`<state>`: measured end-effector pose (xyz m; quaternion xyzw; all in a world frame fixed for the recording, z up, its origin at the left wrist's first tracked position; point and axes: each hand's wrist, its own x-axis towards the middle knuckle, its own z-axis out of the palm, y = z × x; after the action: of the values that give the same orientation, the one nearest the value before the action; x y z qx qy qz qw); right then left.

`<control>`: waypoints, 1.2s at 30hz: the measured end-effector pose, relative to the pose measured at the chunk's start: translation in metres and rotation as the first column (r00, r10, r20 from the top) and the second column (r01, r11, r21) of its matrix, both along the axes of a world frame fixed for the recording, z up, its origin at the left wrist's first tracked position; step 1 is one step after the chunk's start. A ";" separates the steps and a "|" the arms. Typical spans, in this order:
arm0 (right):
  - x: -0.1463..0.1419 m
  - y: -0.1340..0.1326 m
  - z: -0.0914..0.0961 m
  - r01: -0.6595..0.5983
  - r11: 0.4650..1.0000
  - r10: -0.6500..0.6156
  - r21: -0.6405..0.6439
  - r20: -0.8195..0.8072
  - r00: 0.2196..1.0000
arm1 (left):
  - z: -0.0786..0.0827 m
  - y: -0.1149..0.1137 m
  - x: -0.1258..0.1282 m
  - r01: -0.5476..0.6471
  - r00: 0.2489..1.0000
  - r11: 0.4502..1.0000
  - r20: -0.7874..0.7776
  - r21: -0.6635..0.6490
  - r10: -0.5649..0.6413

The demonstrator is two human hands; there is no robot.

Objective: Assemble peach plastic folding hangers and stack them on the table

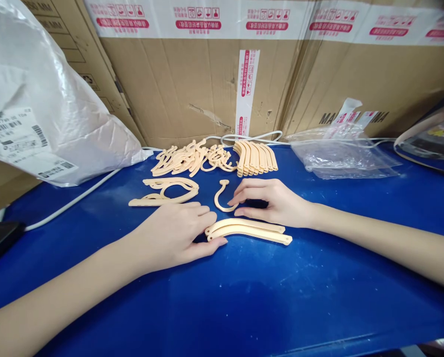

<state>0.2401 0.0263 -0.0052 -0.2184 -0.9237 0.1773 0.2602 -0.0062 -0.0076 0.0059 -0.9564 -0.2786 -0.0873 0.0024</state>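
Head view: left hand (173,234) pinches two curved strips (249,231) at their nine o'clock end; right hand (276,200) fingertip-grips the hook (217,200) at their eleven o'clock. Held one-ended, the strips could splay; a loose pinch might let the hook twist.

The left arm (76,292) slants in from the lower left, its left hand (180,230) palm down — fingers (203,212) curled, thumb (203,250) outstretched. The right arm (385,240) enters opposite — its right hand (277,201) arched, thumb and fingers bent close together.
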 end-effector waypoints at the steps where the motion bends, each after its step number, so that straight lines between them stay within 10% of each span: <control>1: 0.000 0.000 0.000 0.028 1.000 -0.028 0.002 -0.011 1.000 | 0.000 0.000 0.000 0.000 1.000 1.000 0.002 -0.001 0.000; 6: 0.001 0.002 -0.003 0.171 0.983 -0.176 0.069 0.078 0.981 | 0.004 0.000 0.003 0.001 1.000 1.000 -0.018 -0.020 -0.001; 36: -0.002 0.003 -0.005 0.002 1.000 -0.004 0.030 0.060 0.998 | 0.005 -0.005 -0.001 -0.077 0.996 0.992 -0.047 -0.095 0.073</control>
<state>0.2385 0.0294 -0.0102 -0.2211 -0.9333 0.1565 0.2358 -0.0073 -0.0124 0.0105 -0.9459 -0.3182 -0.0528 -0.0346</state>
